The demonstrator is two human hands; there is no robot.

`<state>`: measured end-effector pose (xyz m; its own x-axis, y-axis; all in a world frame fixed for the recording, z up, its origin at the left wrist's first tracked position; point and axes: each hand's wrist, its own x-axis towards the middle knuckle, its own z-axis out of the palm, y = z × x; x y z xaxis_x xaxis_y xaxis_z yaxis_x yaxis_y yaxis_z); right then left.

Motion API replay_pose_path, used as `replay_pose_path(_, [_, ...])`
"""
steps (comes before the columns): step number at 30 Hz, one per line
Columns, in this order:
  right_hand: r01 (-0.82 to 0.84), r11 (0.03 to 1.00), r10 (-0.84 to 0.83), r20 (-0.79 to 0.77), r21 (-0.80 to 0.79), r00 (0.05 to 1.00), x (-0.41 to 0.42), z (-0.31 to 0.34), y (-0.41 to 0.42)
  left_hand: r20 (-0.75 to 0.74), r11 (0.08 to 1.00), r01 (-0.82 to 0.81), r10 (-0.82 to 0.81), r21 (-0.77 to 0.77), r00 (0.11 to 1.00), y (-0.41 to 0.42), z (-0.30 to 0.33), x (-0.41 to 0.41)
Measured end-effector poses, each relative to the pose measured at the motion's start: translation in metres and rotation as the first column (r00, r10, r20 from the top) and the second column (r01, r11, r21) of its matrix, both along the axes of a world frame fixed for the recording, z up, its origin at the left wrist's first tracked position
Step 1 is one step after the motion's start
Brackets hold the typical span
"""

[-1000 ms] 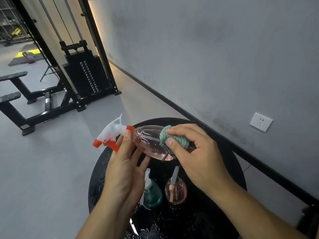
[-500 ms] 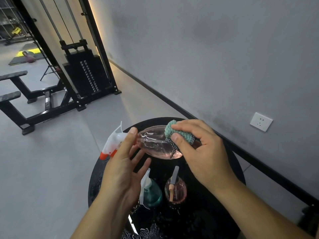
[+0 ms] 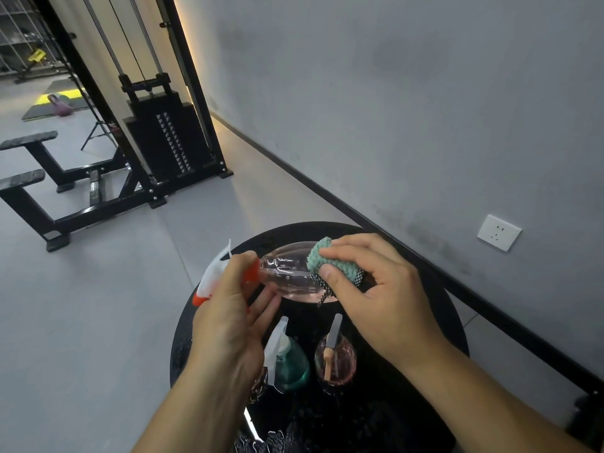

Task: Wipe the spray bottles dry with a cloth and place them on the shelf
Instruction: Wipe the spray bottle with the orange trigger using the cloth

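a round black tabletop (image 3: pixel 434 308) by a grey wall (image 3: pixel 392 93) carries two upright bottles, teal (image 3: pixel 291 364) and pink (image 3: pixel 336 361), while above it the left hand (image 3: pixel 228 318) grips a third bottle (image 3: pixel 287 273) by its neck, level, and the right hand (image 3: pixel 376 295) pinches the cloth (image 3: pixel 333 266) against it, gym machine (image 3: pixel 163 135) beyond.

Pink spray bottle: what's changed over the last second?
The left hand regripped the pink spray bottle at its neck, after opening briefly. The right hand keeps pressing the cloth on it. The teal bottle and small pink bottle stayed put.
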<state>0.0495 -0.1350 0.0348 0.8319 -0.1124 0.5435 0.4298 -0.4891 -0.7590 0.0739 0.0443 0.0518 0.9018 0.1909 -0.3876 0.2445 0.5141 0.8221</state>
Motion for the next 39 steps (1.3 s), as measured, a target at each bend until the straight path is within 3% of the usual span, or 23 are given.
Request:
replay_pose_path(5, [0.039,0.999,-0.041,-0.062,-0.033,0.997,-0.001,-0.004,0.004,0.034,0.999,-0.011,0.010,0.034,0.999,-0.007,-0.003,-0.004])
replay_pose_path(10, [0.047,0.982,-0.046,0.014,-0.183,0.999,-0.002,-0.002,0.014,0.059,0.996,-0.002,-0.003,0.090,0.998,-0.013,-0.005,-0.006])
replay_pose_path(15, [0.068,0.998,-0.065,-0.141,0.018,0.988,0.002,0.001,0.001,0.047,0.995,-0.018,0.013,0.097,0.999,-0.013,-0.005,-0.004])
replay_pose_path(21, [0.025,0.983,-0.034,-0.046,-0.180,0.998,-0.003,0.000,0.017,0.039,0.989,0.031,-0.037,0.145,0.999,-0.024,-0.008,-0.010])
replay_pose_path(27, [0.090,0.996,-0.093,-0.157,-0.028,0.983,0.003,0.003,0.001,0.047,0.995,0.002,-0.007,0.102,0.999,-0.021,-0.008,-0.007])
replay_pose_path(33, [-0.026,0.994,0.011,-0.136,-0.104,0.991,-0.003,0.005,0.009,0.051,0.997,0.030,-0.033,0.072,0.998,-0.024,-0.008,-0.008])
replay_pose_path(39, [0.084,0.994,-0.068,-0.216,0.066,0.974,0.003,0.004,-0.008,0.078,0.998,-0.040,0.037,0.044,0.996,-0.018,-0.006,-0.003])
